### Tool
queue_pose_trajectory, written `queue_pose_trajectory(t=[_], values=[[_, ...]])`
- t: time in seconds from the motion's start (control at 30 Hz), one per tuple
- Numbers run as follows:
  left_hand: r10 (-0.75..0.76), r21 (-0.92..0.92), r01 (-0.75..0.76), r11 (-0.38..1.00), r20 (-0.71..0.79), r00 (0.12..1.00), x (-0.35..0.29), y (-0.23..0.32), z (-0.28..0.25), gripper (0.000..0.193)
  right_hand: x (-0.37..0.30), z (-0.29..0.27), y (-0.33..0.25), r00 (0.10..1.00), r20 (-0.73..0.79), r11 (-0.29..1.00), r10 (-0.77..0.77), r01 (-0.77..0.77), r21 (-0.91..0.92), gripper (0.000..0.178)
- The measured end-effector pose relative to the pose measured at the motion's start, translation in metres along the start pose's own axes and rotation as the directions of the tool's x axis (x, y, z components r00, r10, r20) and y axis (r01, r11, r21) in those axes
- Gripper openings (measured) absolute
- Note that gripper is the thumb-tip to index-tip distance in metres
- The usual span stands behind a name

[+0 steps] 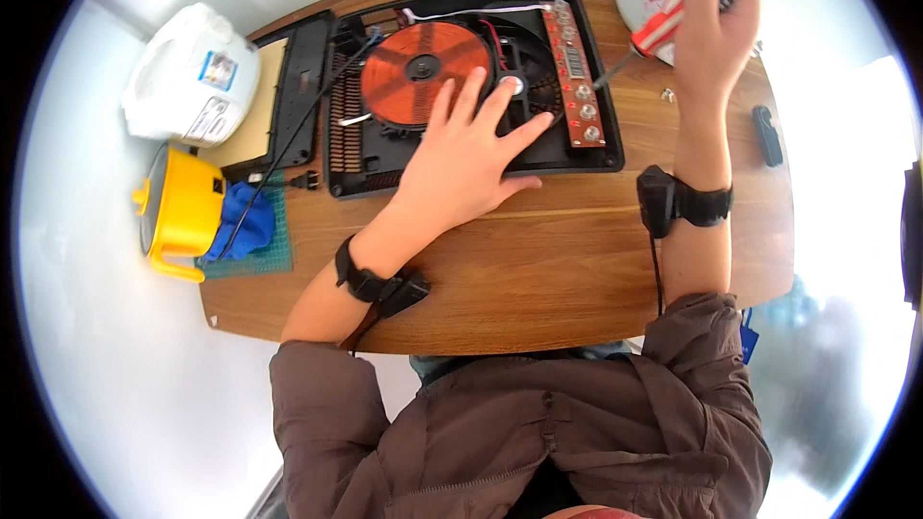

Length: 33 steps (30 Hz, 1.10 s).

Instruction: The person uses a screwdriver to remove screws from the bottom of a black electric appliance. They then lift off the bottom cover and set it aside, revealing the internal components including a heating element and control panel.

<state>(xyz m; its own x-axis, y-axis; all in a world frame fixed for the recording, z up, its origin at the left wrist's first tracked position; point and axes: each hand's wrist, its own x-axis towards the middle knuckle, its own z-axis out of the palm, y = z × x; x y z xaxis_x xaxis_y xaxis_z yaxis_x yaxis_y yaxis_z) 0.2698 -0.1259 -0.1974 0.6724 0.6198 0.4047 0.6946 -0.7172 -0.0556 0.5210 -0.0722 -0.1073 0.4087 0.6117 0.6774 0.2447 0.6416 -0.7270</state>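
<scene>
An opened induction cooker [385, 159] lies on the wooden table, its round copper coil [394, 86] on the left. A fan [543, 58] sits beside the coil, partly covered by my fingers. Along the right side runs a narrow reddish circuit board [574, 77] with buttons and a small display. My left hand [447, 168] rests over the coil and fan with its fingers spread, holding nothing. Raised at the upper right, my right hand [716, 43] grips a screwdriver [659, 31] with a red and white handle. Its shaft slants down toward the board's right edge; contact is unclear.
A white jug [197, 77] and a yellow pot [187, 202] stand at the left, near a blue cloth [245, 226] on a green mat [279, 240]. A black cover panel [306, 86] lies beside the cooker. Small metal pieces [668, 94] and a dark object [767, 136] lie right.
</scene>
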Motion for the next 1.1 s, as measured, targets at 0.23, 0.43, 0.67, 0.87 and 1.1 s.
queue_pose_trajectory(t=[0.23, 0.43, 0.67, 0.87, 1.1], values=[[0.007, -0.046, -0.005, 0.999, 0.027, 1.0, 0.004, 0.0, 0.003, 0.064, -0.013, -0.002, 0.014, 0.959, 0.181, 0.976, -0.219, 0.219, 0.021, 0.018], [-0.012, -0.056, 0.012, 0.998, 0.015, 1.0, 0.003, 0.0, 0.003, 0.063, -0.019, -0.002, 0.004, 0.943, 0.202, 0.961, -0.266, 0.275, -0.019, 0.013], [-0.015, -0.048, 0.015, 0.999, 0.004, 1.0, 0.002, 0.0, 0.004, 0.062, -0.017, -0.008, -0.001, 0.875, 0.291, 0.904, -0.387, 0.423, -0.068, 0.009], [-0.007, -0.037, 0.008, 0.999, 0.009, 1.0, 0.003, 0.0, 0.002, 0.062, -0.017, -0.008, -0.003, 0.879, 0.297, 0.922, -0.372, 0.386, 0.015, 0.009], [-0.003, -0.029, 0.003, 1.0, 0.007, 1.0, 0.003, 0.001, 0.001, 0.063, -0.013, -0.014, -0.008, 0.89, 0.252, 0.916, -0.381, 0.4, -0.026, 0.008]])
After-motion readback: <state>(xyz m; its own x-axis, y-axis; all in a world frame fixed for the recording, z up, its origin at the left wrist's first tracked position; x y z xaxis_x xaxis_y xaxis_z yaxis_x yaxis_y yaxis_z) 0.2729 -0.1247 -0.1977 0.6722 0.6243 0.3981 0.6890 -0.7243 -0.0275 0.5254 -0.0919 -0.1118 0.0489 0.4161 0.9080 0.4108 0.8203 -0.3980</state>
